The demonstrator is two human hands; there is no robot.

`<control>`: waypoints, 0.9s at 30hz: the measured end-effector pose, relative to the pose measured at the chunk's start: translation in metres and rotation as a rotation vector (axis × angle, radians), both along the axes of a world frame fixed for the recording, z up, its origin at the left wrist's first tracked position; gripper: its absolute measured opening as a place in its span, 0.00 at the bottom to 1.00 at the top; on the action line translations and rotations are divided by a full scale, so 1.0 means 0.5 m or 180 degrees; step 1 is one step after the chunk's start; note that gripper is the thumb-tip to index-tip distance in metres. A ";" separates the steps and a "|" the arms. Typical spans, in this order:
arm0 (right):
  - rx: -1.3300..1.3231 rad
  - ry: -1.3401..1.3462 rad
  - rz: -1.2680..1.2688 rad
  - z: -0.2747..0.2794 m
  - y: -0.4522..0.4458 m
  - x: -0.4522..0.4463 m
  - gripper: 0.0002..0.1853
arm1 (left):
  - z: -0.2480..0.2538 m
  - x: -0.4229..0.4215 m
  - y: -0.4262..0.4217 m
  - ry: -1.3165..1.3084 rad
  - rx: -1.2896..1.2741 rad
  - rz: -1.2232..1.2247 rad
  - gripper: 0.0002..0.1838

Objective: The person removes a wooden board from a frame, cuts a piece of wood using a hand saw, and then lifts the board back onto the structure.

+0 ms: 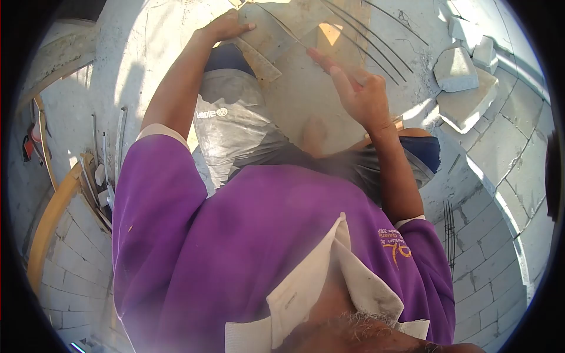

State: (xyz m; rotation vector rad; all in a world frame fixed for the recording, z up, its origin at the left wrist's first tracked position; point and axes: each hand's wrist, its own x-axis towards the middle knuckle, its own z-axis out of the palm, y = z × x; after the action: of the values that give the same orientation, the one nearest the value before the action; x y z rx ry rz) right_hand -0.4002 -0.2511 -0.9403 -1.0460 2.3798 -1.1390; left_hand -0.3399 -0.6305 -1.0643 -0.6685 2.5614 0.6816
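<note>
My left hand [228,26] is at the top of the head view, beside my left knee. Its thumb points right and its other fingers are curled, partly cut off by the frame edge; what they hold is unclear. My right hand [360,97] is closed around a red-handled tool [318,59] whose kind I cannot make out. A thin dark line runs from near its tip up toward my left hand. Between the hands lies a flat grey board or sheet [265,38]. A bare foot [313,135] shows blurred between my legs.
Several thin metal rods [376,44] lie at the upper right. Broken pale blocks [465,88] are stacked beyond them, next to a block wall [512,141]. At left, a curved wooden strip [50,229] and upright rods [106,153] stand near my side.
</note>
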 end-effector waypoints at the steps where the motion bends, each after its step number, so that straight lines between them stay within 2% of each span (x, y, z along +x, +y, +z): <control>1: -0.0034 0.0031 0.0027 -0.009 0.002 -0.002 0.17 | 0.026 0.001 0.001 0.0042 0.0104 -0.0066 0.47; 2: -0.0062 0.0091 0.0105 -0.024 0.006 -0.010 0.17 | 0.047 -0.002 0.000 0.0092 0.0197 -0.0131 0.47; 4: 0.0029 0.0010 0.0186 0.007 0.050 0.010 0.16 | 0.024 0.020 0.026 0.0007 0.0415 -0.0187 0.47; 5: -0.0173 -0.0286 -0.0059 0.079 0.076 0.021 0.16 | 0.000 0.020 0.018 -0.0015 0.0042 0.0070 0.42; 6: -0.0223 -0.0451 -0.0202 0.095 0.086 0.026 0.16 | -0.018 0.020 0.019 -0.0039 -0.0311 0.0279 0.38; 7: -0.0279 -0.0613 -0.0349 0.109 0.097 0.032 0.15 | -0.029 0.026 0.023 -0.0081 -0.0247 0.0286 0.38; 9: -0.0153 -0.0357 -0.0303 0.087 0.101 0.031 0.15 | -0.008 0.003 -0.006 0.0035 0.0261 -0.0195 0.47; 10: -0.0001 -0.0145 -0.0111 0.041 0.058 0.022 0.15 | -0.019 0.001 -0.004 -0.0011 0.0084 -0.0053 0.46; 11: -0.0008 -0.0098 -0.0135 0.046 0.054 0.014 0.15 | -0.028 0.001 -0.003 0.0035 0.0078 -0.0078 0.46; 13: -0.0122 -0.0518 -0.0279 0.040 0.045 -0.011 0.16 | -0.022 0.007 -0.007 0.0366 -0.0207 -0.0280 0.47; 14: -0.0056 -0.0388 -0.0099 0.043 0.058 -0.002 0.17 | -0.020 0.009 -0.012 0.0155 0.0497 0.0127 0.48; 17: -0.0131 -0.0397 -0.0237 0.111 0.113 0.031 0.17 | 0.024 0.011 0.018 -0.0207 0.0173 0.0113 0.38; 19: -0.0109 -0.0483 -0.0359 0.112 0.144 0.031 0.16 | 0.031 0.005 0.021 -0.0328 0.0572 0.0057 0.36; 20: -0.0172 -0.0497 -0.0441 0.103 0.144 0.025 0.15 | 0.030 0.006 0.009 0.0147 0.0540 -0.0211 0.46; 21: -0.0254 -0.0422 -0.0484 0.070 0.115 0.014 0.15 | -0.024 0.001 -0.013 0.0019 0.0052 -0.0137 0.47; 23: -0.0186 -0.0245 -0.0272 0.012 0.060 -0.003 0.14 | 0.054 -0.002 0.017 -0.0030 0.0306 -0.0296 0.47; 27: 0.0185 -0.0136 0.0069 0.067 0.111 0.036 0.15 | -0.023 0.016 -0.015 0.0025 0.0076 0.0000 0.47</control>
State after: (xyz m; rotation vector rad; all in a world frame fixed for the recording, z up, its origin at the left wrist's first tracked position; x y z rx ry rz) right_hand -0.3822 -0.1957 -0.9068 -1.0157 2.3481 -1.0676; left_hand -0.3319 -0.6380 -1.0759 -0.6594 2.5564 0.7151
